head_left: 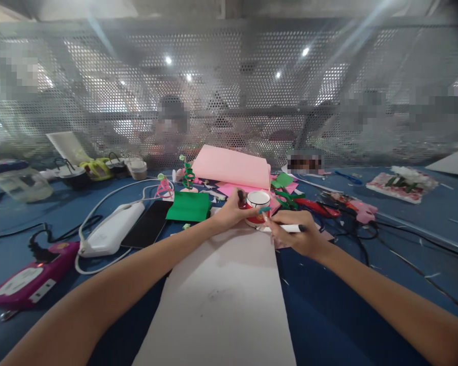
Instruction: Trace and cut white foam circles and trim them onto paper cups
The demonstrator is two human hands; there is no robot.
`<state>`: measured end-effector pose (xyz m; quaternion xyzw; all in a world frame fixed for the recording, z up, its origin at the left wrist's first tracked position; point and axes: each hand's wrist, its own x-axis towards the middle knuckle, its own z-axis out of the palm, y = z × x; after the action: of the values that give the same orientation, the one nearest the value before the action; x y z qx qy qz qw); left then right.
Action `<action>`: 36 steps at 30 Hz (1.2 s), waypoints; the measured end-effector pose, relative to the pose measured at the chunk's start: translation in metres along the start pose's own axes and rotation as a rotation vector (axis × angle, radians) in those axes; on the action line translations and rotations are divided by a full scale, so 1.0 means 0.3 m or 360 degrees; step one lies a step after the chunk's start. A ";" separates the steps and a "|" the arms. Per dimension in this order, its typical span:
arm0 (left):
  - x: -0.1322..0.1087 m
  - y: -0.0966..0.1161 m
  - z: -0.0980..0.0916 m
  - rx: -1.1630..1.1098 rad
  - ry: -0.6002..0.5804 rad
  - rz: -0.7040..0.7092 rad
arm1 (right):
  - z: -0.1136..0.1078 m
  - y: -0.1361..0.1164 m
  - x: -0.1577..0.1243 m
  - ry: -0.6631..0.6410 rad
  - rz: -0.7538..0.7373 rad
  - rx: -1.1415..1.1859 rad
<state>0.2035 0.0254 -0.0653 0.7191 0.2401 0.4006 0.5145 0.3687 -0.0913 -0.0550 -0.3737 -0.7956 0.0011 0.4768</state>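
Note:
My left hand (231,211) grips a small round red-and-white container (258,207) that stands at the far end of a long white paper sheet (221,300) on the blue table. My right hand (295,231) holds a white pen (290,228) with a dark tip, pressed against the base of the container. Both forearms reach forward across the table, the left one lying over the sheet's edge.
Behind the container lie a pink paper stack (231,165), a green paper piece (189,206), green and pink paper spirals (188,175) and scraps. A white power bank (112,229), black phone (147,223) and magenta device (26,279) sit left. Cables (351,223) run right. Perforated metal screen behind.

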 end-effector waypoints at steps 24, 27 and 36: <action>0.007 -0.023 -0.006 0.0035 -0.0041 0.0089 | 0.004 -0.003 0.002 -0.0054 -0.0075 -0.0225; 0.005 -0.017 -0.005 -0.0005 -0.0067 0.0054 | -0.011 0.005 0.001 -0.0026 -0.0079 -0.0292; 0.003 -0.007 -0.002 0.0021 -0.0024 0.0037 | -0.014 -0.015 -0.001 0.0101 -0.0121 -0.0242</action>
<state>0.2037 0.0270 -0.0669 0.7283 0.2304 0.3996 0.5067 0.3692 -0.0963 -0.0514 -0.3782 -0.7915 -0.0891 0.4717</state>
